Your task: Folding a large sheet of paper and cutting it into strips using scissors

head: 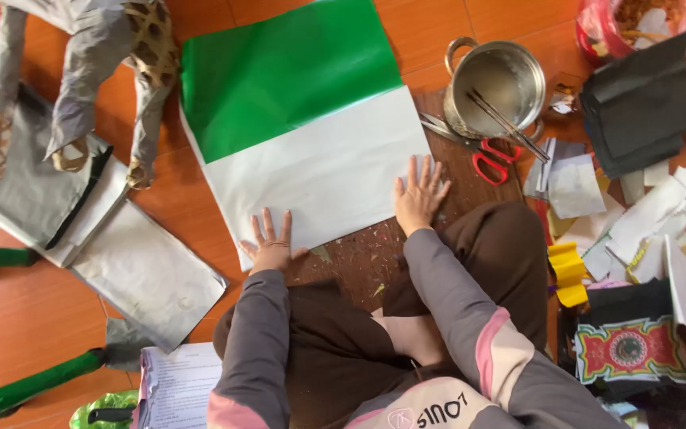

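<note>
Large paper sheet [303,127], green on its far part and white on its near part, lies flat on the orange floor [25,318]. Grey paper sheets [144,270] lie to its left beneath a paper-wrapped wicker frame [81,71]. Steel pot [495,86] at right holds two thin metal rods [506,119]; red-handled scissors [482,155] lie beside it. Paper scraps [645,214] are heaped further right. Left hand [270,245] and right hand [420,195] press flat on the sheet's near white edge, fingers spread, grasping nothing.
</note>
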